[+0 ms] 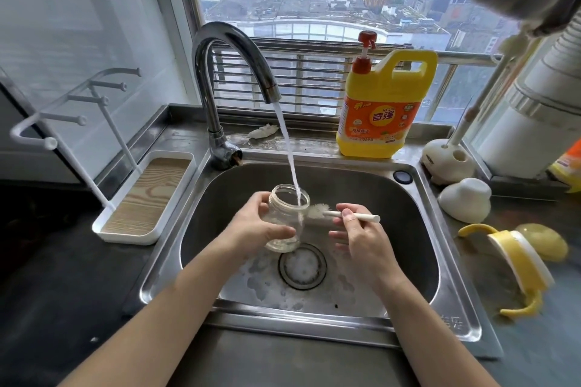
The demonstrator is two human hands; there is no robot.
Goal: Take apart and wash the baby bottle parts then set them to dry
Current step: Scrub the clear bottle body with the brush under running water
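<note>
Beneath the window, a dark counter (63,292) surrounds a steel sink (421,198), whose round drain (301,265) sits in the middle of a wet, sudsy floor. On the counter to the left of the sink stands a white drying rack (94,122) with pegs, rising from a tray (147,198) with a wood-grain bottom. A curved chrome faucet (232,50) arches over the basin from the back left corner, and a stream of water (287,148) runs from it. A yellow detergent jug (383,104) with a red pump stands on the ledge behind the sink. Both forearms reach in over the front rim. The left hand (254,223) grips a clear baby bottle (284,220) over the basin, fingers and thumb curled round its body; the bottle is tilted, mouth up, and the stream falls into the mouth. The right hand (361,239) pinches the white handle of a small brush (345,214) between thumb and forefinger, the other fingers loosely spread below. The brush's bristle head lies just beside the bottle's rim on the right; whether it touches cannot be told. On the counter to the right lie a yellow collar with handles (518,264), on its side, a translucent yellow dome (547,242) just behind it, a white cap (465,204), and a white brush holder (449,163) with a long handle standing in it.
</note>
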